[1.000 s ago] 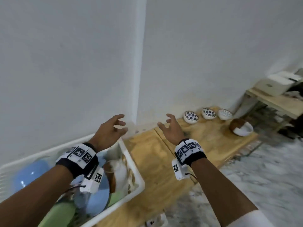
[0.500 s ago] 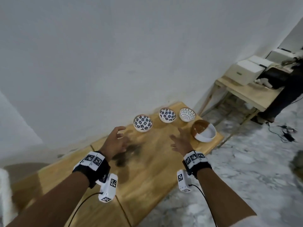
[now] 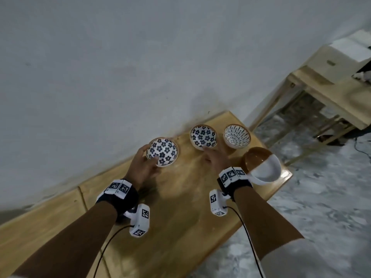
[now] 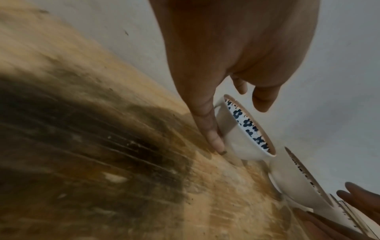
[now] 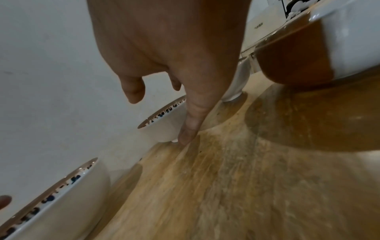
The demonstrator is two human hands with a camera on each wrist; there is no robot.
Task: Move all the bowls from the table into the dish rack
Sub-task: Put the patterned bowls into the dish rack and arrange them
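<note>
Four bowls stand on the wooden table (image 3: 180, 207) by the wall. My left hand (image 3: 149, 152) reaches the left flower-patterned bowl (image 3: 164, 150). In the left wrist view its thumb (image 4: 213, 134) touches that bowl's (image 4: 242, 141) outer wall while the fingers hover over the rim. My right hand (image 3: 208, 152) is at the second flower-patterned bowl (image 3: 203, 136); the thumb (image 5: 189, 129) lies against the near side of this bowl (image 5: 162, 131), fingers above it. To the right are a striped bowl (image 3: 236, 135) and a larger brown-and-white bowl (image 3: 261, 165). The dish rack is out of view.
The table's right end drops to a marbled floor (image 3: 321, 207). A second wooden table (image 3: 345, 93) with white boxes stands at the back right. A white wall (image 3: 140, 67) runs just behind the bowls. Cables hang from both wrist cameras.
The view swung right, away from the dish rack with its bowls. Both hands moved forward along the table, from bare wood to the two flower-patterned bowls, and now touch them.
</note>
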